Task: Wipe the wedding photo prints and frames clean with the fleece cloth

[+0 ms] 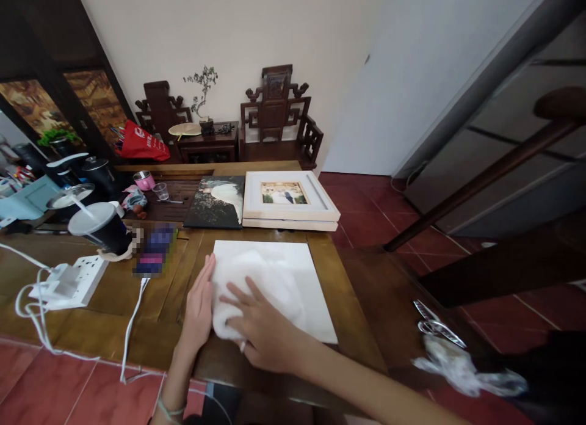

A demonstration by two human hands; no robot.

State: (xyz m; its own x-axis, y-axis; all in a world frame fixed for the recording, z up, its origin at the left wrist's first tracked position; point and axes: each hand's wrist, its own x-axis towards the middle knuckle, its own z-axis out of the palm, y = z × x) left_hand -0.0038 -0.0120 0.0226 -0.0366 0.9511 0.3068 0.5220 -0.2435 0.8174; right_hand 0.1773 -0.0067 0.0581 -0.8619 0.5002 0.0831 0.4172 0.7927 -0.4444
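Observation:
A flat white board (315,290) lies near the front edge of the wooden table. On its left part is a bunched, fluffy white cloth (274,278). My right hand (259,327) presses down on this cloth, its fingers spread and sinking into the folds; a ring shows on one finger. Along the board's left edge rests my left hand (199,306), fingers stretched out and holding nothing. The cloth and my right hand hide part of the board.
Behind the board lie a dark photo panel (215,202) and stacked pale frames (290,199). To the left are a lidded cup (103,229), a blurred-out phone (155,248) on a cable and a power strip (73,281). Scissors (437,324) and crumpled plastic (458,364) lie at right.

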